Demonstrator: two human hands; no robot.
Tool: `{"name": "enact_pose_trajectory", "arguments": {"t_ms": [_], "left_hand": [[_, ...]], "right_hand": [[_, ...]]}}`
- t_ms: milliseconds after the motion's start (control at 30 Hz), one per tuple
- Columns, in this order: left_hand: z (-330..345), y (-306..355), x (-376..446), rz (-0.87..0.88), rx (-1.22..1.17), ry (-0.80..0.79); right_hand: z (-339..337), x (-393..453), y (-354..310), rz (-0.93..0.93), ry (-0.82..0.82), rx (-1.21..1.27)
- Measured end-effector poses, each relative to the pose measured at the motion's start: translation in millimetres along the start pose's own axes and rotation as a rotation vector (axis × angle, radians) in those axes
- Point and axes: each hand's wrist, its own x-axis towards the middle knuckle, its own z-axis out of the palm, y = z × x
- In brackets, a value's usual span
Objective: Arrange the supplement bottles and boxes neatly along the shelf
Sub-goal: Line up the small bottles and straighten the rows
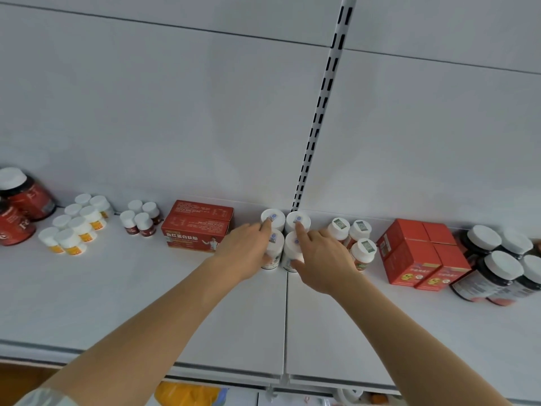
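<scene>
Four white-capped plastic bottles (pixel 283 238) at white shelf's (pixel 117 294) back edge, left hand (pixel 244 252) and right hand (pixel 322 259) grasping the front pair, forefingers on rear caps

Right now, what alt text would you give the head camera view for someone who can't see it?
Two bare hands, left hand and right hand, reach onto a white shelf and touch a block of four white-capped bottles. Red boxes lie to the left, three more bottles and stacked red boxes to the right.
</scene>
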Motion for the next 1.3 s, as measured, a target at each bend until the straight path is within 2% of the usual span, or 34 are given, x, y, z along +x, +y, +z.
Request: {"name": "enact_pose_trajectory", "arguments": {"t_ms": [300,467,633,900,1300], "left_hand": [[-8.0,-2.4,-0.7,-0.003,-0.039,0.013],[-27.1,2.3,3.2,0.021,-0.083,0.094],[-37.2,29.9,8.4,0.106,-0.147,0.187],[-31.0,81.0,22.2,0.198,-0.152,0.161],[-5.2,132.1,56.9,0.068,-0.100,0.041]], "right_hand": [[-4.9,-10.1,0.1,0.025,0.055,-0.010],[-22.7,-23.7,10.6,0.049,0.132,-0.041],[-35.5,-43.5,38.6,0.112,0.184,-0.070],[-38.1,-62.4,94.5,0.171,0.139,-0.068],[-30.1,-46.0,161.5,-0.074,0.108,-0.043]]}}
